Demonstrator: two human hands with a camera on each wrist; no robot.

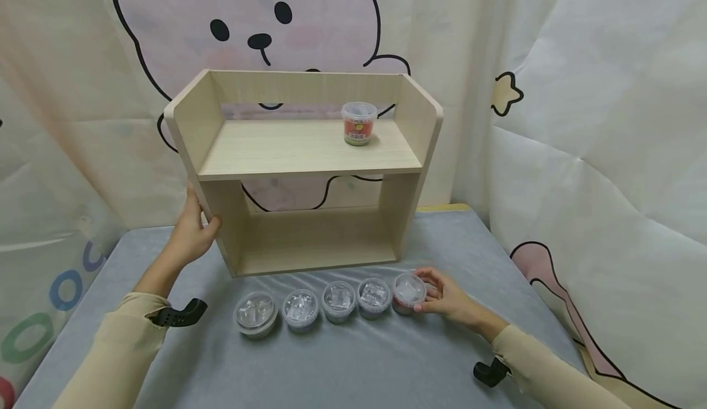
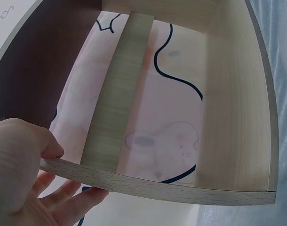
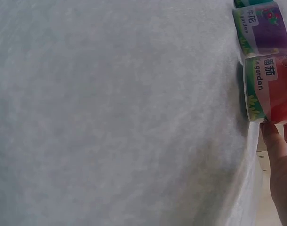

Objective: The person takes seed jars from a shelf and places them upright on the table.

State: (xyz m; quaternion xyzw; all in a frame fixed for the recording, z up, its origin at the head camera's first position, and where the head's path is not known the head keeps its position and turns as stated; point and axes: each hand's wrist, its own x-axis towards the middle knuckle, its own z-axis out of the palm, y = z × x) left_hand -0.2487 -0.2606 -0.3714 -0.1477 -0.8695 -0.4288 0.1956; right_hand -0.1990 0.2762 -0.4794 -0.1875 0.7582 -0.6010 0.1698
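Near the left of the head view, the person's left hand [image 1: 194,232] is gripping the side panel of a pale wooden two-tier shelf [image 1: 309,145], the thumb lying on the inner side and the fingers curling along the outer side. The shelf is standing in the upper middle of the frame, and a clear plastic cup with a red label and translucent lid [image 1: 358,125] is sitting on its upper board, toward the right end. At lower right of centre, the right hand [image 1: 444,298] is holding a clear-lidded round cup with a red and green label [image 1: 409,290], its thumb and fingers bending around the cup's right side. That cup is forming the right end of a row; four other clear-lidded round cups [image 1: 339,298] are extending leftward across the lower middle, the nearest one showing a purple label in the right wrist view. A grey-blue cloth [image 1: 342,366] is lying beneath the row.
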